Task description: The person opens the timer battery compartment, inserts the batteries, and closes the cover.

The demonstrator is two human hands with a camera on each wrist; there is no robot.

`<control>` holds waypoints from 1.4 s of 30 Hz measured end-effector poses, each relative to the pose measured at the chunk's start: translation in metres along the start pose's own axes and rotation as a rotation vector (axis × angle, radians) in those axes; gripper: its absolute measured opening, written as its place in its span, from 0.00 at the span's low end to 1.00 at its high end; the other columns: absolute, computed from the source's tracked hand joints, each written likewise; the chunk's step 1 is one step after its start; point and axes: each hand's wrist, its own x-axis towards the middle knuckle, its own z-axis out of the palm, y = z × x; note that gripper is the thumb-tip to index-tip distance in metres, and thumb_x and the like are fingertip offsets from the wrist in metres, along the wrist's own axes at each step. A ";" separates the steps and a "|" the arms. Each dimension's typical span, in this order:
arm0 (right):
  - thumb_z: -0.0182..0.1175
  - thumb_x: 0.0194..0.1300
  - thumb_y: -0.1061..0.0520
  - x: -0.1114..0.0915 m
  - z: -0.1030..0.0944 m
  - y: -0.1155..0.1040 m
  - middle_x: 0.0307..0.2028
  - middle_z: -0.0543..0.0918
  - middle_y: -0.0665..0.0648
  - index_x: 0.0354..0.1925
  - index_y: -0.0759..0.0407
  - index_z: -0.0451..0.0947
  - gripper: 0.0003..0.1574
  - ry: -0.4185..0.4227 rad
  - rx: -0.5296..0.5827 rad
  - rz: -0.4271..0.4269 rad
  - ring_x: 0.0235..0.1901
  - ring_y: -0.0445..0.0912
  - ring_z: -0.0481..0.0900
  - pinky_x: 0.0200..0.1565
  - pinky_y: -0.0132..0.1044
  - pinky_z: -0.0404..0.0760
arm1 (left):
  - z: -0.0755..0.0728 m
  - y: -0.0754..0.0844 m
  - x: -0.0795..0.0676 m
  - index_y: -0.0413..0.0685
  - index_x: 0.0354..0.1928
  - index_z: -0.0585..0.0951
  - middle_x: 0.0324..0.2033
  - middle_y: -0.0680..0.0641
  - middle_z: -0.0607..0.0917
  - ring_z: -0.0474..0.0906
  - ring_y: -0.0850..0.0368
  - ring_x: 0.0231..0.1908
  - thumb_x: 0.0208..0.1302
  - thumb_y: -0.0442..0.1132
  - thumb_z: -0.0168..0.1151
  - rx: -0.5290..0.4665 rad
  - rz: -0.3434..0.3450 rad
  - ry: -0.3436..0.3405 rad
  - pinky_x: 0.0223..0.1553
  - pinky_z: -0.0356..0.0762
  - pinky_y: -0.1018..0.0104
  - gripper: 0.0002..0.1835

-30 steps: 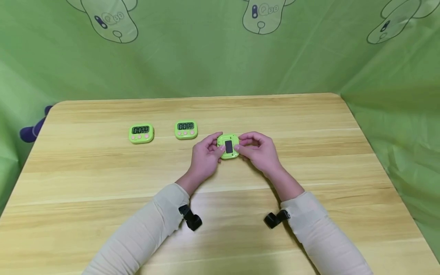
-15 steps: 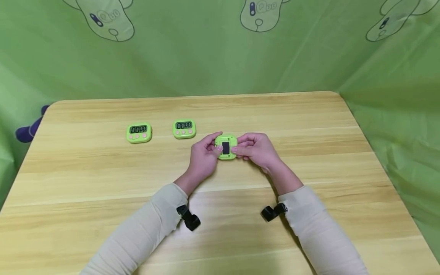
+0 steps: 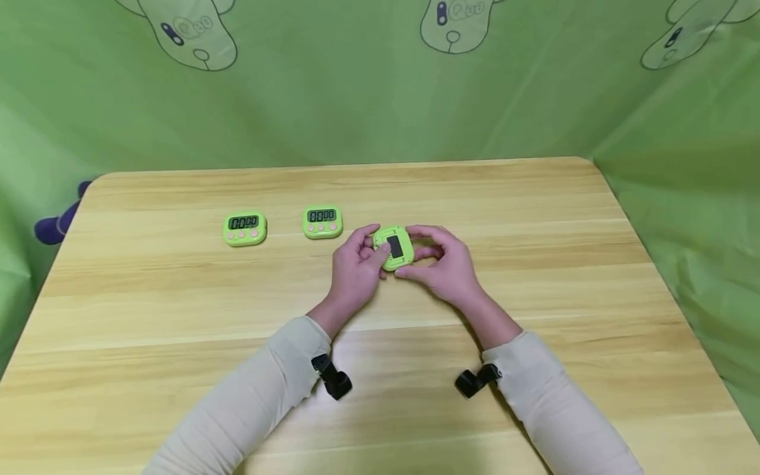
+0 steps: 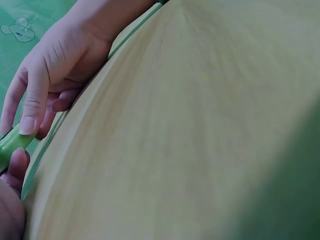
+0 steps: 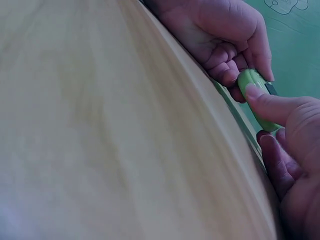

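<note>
In the head view my left hand (image 3: 355, 269) grips a green digital timer (image 3: 405, 249), thumb on its upturned back, other fingers at its left edge and partly hidden. A dark rectangle lies in the middle of that back. My right hand (image 3: 451, 267) holds the same timer from the right, thumb at the lower edge and index finger at the upper corner. The right wrist view shows the green timer (image 5: 250, 77) edge-on between both hands. Two more green timers lie face up to the left, one nearer (image 3: 322, 231) and one farther (image 3: 245, 237), their displays showing zeros.
A light wooden table (image 3: 392, 396) spreads beneath the hands. Green cloth (image 3: 332, 105) with printed cartoon heads hangs behind it and along the sides. Something purple (image 3: 53, 227) shows past the left table edge. Small black cameras (image 3: 337, 382) sit on both sleeves.
The held timer has turned slightly counterclockwise. My right thumb has slid off its back to the lower edge, and the right index finger has gone to the upper corner. The left hand keeps its grip.
</note>
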 end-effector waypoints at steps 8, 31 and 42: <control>0.69 0.58 0.74 -0.005 0.004 -0.032 0.46 0.84 0.69 0.52 0.76 0.80 0.22 0.025 -0.014 -0.058 0.37 0.57 0.84 0.40 0.39 0.87 | -0.002 0.000 0.003 0.34 0.60 0.76 0.40 0.43 0.78 0.76 0.49 0.33 0.70 0.34 0.60 -0.021 0.011 0.004 0.35 0.81 0.64 0.19; 0.65 0.67 0.67 0.017 0.003 -0.004 0.37 0.86 0.61 0.51 0.65 0.84 0.15 0.306 -0.102 0.120 0.28 0.49 0.80 0.22 0.35 0.85 | 0.022 0.000 0.014 0.34 0.62 0.75 0.45 0.42 0.78 0.77 0.52 0.46 0.61 0.23 0.66 0.352 0.073 0.128 0.39 0.81 0.77 0.25; 0.63 0.69 0.63 0.037 0.002 0.000 0.42 0.85 0.59 0.57 0.62 0.82 0.18 0.229 -0.251 0.182 0.33 0.47 0.81 0.30 0.29 0.83 | 0.024 0.006 0.025 0.41 0.64 0.77 0.53 0.46 0.80 0.80 0.56 0.41 0.68 0.38 0.65 0.649 -0.046 0.151 0.43 0.80 0.60 0.24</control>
